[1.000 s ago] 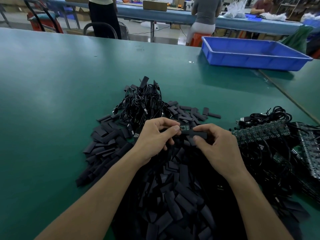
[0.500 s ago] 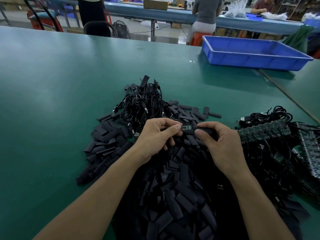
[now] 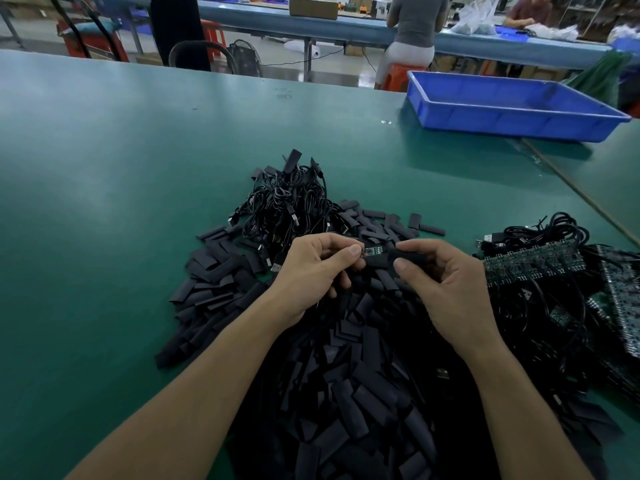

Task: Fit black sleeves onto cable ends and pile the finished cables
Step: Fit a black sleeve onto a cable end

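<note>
1. Pinched in the thumb and forefinger of the left hand (image 3: 313, 268) was a cable end (image 3: 374, 251) carrying a small circuit board. The other fingers were curled under it.
2. I logged the right hand (image 3: 446, 285) pinching one black sleeve (image 3: 398, 260), thumb on the near side and fingers wrapped behind.
3. Key relation: board and sleeve shared one long axis, running left to right between the hands. The sleeve lay on the board's right and its mouth was at or just over the board. Part of the board was bare, but I could not tell how far the sleeve was on.
4. Judgement: the next move is a straight leftward slide by the right hand while the left holds firm. Any tilt off the axis would likely snag a board corner.
5. Loose sleeves (image 3: 221, 271) lay spread on the green table (image 3: 104, 168), left of and under both hands.
6. The finished cables (image 3: 291, 206) were piled just beyond the left hand, which was the nearer one for dropping off.
7. Unsleeved cables with boards (image 3: 533, 265) lay just right of the right hand. A blue tray (image 3: 512, 109) sat well beyond them.
</note>
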Tool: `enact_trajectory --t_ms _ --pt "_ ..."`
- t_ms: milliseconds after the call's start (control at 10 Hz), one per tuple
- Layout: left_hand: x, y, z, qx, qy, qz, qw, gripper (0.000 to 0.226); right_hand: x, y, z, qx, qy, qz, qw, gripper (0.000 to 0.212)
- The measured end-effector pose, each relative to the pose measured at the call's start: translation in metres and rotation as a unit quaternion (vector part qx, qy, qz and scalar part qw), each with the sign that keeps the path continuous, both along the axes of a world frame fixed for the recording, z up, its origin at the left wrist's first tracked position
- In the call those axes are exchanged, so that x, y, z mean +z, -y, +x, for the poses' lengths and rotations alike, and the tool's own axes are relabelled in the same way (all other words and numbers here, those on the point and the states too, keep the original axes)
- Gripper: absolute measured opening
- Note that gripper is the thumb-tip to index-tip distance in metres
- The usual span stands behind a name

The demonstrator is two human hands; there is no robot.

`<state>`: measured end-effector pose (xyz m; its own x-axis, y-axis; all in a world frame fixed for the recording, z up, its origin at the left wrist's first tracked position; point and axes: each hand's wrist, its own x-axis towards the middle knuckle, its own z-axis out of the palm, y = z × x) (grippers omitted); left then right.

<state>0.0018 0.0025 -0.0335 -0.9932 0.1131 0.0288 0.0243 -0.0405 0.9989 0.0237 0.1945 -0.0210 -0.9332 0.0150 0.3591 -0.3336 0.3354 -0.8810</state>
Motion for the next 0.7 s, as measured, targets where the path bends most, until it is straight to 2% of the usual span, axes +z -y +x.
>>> enact_trajectory --t_ms 100,200,300,400,500,600,700 --pt "0.000 0.000 0.000 0.013 -0.002 0.007 1.000 0.008 0.002 -0.001 0.002 0.009 -0.011 0.050 0.999 0.030" --pt "-0.001 0.001 -0.001 0.025 -0.003 0.014 1.000 0.008 0.005 0.003 0.008 0.067 0.006 0.133 0.989 0.021" --pt "-0.002 0.000 -0.002 0.025 -0.003 0.014 1.000 0.008 0.002 0.006 0.007 0.012 -0.004 0.173 0.985 0.015" --pt "-0.002 0.000 -0.001 0.022 -0.003 0.013 1.000 0.008 -0.001 0.005 0.004 -0.076 -0.002 0.321 0.944 0.022" --pt "-0.002 0.000 -0.002 0.022 -0.005 0.010 1.000 0.008 -0.004 0.009 0.005 -0.090 0.049 0.408 0.907 0.040" --pt "-0.003 0.000 -0.002 0.021 -0.005 0.009 1.000 0.007 -0.001 0.011 0.007 -0.076 0.056 0.387 0.917 0.029" --pt "-0.003 0.000 -0.002 0.021 -0.006 0.009 1.000 0.007 0.000 0.009 0.007 -0.060 0.035 0.325 0.943 0.016"
